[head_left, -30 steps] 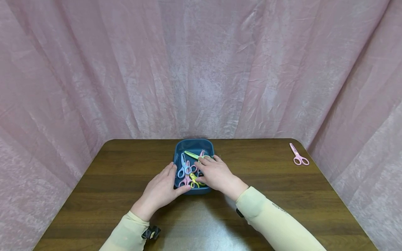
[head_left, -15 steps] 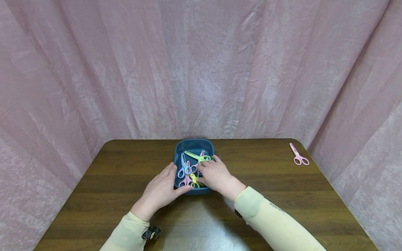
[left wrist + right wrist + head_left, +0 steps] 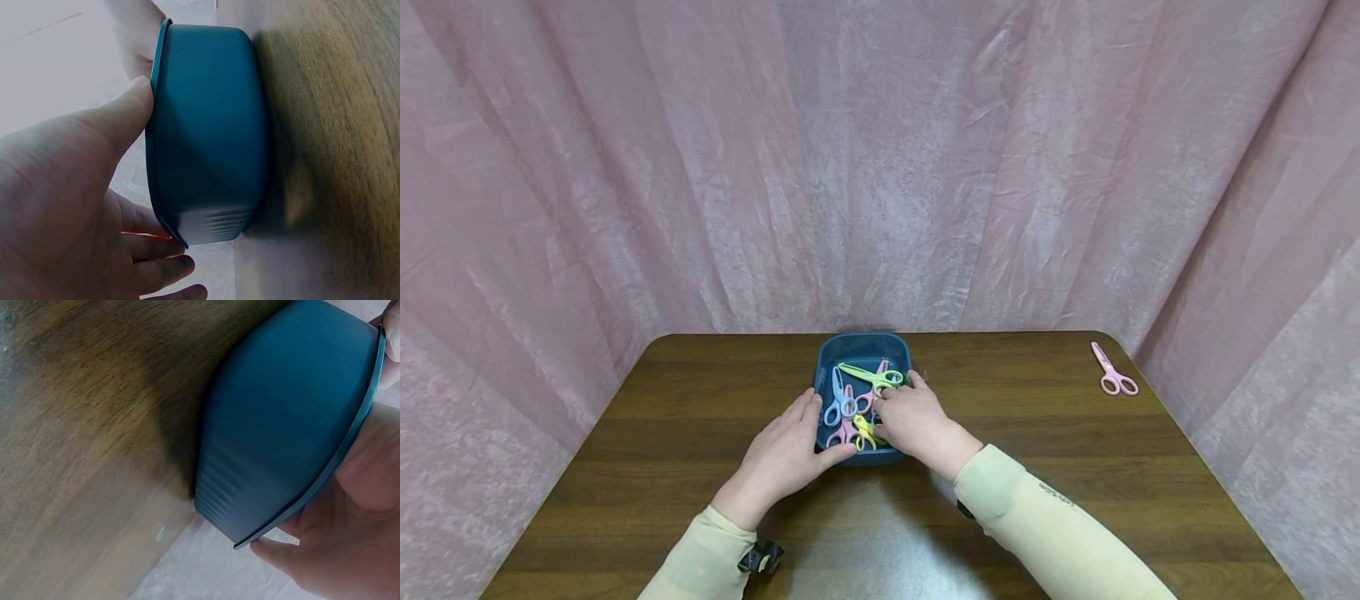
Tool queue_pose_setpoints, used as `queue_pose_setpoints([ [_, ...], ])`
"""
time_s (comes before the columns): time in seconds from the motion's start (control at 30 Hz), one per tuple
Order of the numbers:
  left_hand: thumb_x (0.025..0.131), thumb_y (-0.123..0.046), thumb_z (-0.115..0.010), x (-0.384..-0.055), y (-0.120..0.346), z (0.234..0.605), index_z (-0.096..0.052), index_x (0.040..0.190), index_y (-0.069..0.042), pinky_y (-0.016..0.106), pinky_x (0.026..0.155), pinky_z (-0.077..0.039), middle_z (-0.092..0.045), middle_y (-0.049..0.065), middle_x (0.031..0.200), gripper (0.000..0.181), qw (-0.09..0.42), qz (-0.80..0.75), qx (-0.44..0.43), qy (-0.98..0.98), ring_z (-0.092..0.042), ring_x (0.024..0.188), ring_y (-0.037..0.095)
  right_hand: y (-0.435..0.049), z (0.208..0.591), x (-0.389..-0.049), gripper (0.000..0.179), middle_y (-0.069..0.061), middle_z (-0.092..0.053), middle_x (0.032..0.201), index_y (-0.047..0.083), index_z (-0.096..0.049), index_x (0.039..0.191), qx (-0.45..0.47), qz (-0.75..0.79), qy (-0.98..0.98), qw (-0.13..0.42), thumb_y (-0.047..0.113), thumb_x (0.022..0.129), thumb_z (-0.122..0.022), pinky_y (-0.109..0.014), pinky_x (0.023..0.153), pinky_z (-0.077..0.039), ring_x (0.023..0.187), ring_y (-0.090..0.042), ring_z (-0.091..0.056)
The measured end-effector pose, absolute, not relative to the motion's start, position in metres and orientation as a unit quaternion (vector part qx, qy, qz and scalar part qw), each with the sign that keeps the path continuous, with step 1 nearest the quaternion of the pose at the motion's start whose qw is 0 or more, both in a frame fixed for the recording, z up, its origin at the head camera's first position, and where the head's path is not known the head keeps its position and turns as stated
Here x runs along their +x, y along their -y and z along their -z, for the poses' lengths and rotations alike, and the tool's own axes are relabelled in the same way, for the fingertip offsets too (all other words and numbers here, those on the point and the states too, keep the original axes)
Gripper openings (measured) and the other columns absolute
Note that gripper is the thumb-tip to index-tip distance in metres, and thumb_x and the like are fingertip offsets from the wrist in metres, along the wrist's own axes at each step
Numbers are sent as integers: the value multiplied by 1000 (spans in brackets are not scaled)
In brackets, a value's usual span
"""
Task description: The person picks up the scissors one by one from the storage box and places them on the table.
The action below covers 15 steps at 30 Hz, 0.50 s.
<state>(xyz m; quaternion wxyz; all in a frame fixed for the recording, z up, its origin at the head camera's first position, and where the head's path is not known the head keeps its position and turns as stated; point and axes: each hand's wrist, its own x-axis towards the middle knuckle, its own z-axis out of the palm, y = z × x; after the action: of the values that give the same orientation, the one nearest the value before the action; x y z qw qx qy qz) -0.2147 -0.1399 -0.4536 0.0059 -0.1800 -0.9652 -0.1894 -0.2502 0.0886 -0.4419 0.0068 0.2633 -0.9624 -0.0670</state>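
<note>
A dark blue plastic box stands on the table with several scissors in it. Blue scissors, green scissors, yellow scissors and pink scissors show inside. My left hand touches the box's left side with straight fingers, its thumb on the near rim. The left wrist view shows that thumb against the rim of the box. My right hand reaches over the right rim into the box. Its fingertips are hidden among the scissors, so any grip cannot be seen.
Another pair of pink scissors lies on the wooden table near the far right corner. A pink curtain hangs behind the table and along its sides.
My right hand has sunk further into the box, and its fingers have bent down. The green scissors have come more into view and shifted slightly left. My left hand stays in place.
</note>
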Motion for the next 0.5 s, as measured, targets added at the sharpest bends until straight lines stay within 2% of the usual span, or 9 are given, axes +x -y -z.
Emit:
queue_pose_setpoints([
  [0.27, 97, -67, -76, -215, 140, 454, -44, 162, 10, 59, 122, -42, -40, 31, 170, 105, 9, 186, -183, 965, -44, 156, 44, -85, 443, -252, 41, -6, -77, 131, 15, -82, 130, 255, 73, 964, 5, 44, 102, -81, -60, 127, -34, 128, -28, -70],
  [0.5, 97, -66, -77, -215, 139, 454, -46, 161, 10, 59, 122, -42, -41, 31, 170, 105, 13, 185, -183, 965, -44, 156, 44, -83, 444, -253, 48, -9, -75, 136, 14, -78, 138, 257, 76, 963, 17, 40, 99, -85, -59, 127, -35, 131, -31, -68],
])
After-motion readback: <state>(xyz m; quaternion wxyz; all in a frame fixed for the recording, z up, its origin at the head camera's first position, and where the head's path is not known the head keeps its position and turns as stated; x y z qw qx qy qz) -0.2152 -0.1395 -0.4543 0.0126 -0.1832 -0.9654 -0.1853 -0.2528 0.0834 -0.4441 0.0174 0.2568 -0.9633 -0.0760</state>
